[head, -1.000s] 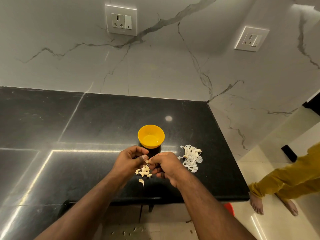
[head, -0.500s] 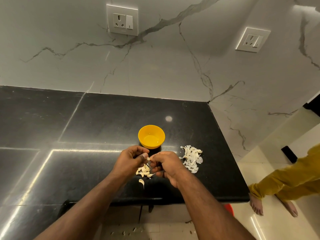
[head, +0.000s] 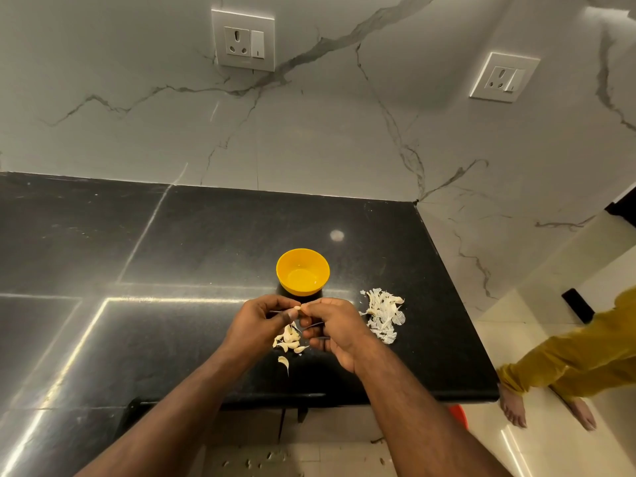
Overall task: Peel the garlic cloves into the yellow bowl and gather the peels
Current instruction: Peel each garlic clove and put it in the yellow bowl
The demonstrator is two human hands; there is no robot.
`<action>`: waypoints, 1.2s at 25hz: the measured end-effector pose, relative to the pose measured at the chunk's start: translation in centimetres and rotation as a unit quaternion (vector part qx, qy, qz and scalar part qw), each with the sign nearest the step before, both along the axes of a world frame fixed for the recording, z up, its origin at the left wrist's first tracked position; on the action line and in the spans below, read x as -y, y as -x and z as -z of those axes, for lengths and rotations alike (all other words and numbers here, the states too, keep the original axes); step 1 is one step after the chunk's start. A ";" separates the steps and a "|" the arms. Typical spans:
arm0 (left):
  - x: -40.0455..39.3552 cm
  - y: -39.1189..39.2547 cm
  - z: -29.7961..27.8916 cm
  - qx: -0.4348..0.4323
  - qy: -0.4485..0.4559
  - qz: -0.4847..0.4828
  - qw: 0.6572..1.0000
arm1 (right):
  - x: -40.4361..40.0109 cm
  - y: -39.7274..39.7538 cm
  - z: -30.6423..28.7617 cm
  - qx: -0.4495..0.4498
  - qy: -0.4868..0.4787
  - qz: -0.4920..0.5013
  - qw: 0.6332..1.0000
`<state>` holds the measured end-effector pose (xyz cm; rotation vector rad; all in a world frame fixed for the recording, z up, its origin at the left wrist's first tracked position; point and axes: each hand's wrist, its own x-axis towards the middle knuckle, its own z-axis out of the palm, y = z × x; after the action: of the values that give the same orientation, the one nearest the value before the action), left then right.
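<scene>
A small yellow bowl point(head: 303, 271) stands on the black counter, and I see nothing in it. Just in front of it, my left hand point(head: 260, 320) and my right hand point(head: 332, 330) meet and pinch one garlic clove point(head: 297, 308) between their fingertips. Under the hands lies a small heap of unpeeled cloves point(head: 287, 339), with one more clove point(head: 283, 361) a little nearer to me. A pile of white papery peels point(head: 383, 316) sits to the right of my right hand.
The black stone counter point(head: 172, 270) ends at its right edge near the peels and at its front edge below my wrists. A person in yellow trousers point(head: 578, 359) stands barefoot on the floor at the right. Bits of peel lie on the floor point(head: 254, 461).
Both hands have lifted slightly toward the bowl with the clove held between them. The bowl, the cloves and the peel pile have stayed put.
</scene>
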<state>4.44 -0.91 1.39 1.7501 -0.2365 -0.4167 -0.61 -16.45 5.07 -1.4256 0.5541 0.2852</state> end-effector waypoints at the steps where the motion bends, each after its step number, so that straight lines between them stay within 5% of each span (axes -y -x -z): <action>1: 0.0 0.1 -0.1 -0.001 0.000 -0.001 1.000 | 0.0 0.0 0.0 0.006 0.002 -0.003 1.000; 17: 0.0 0.5 -1.2 0.011 0.009 -0.015 1.000 | -0.3 -0.1 0.4 0.033 0.069 -0.003 0.997; 23: 0.3 0.4 -1.3 0.024 -0.002 -0.016 1.000 | -0.7 -0.3 0.9 0.088 0.238 -0.016 0.967; 30: 0.5 0.0 -1.6 0.020 -0.004 -0.012 1.000 | -1.6 -0.4 0.9 0.125 0.308 -0.019 0.943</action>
<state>4.42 -1.44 3.03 1.7683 -0.2419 -0.3650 -0.19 -14.83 4.15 -2.0445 0.4207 -0.0527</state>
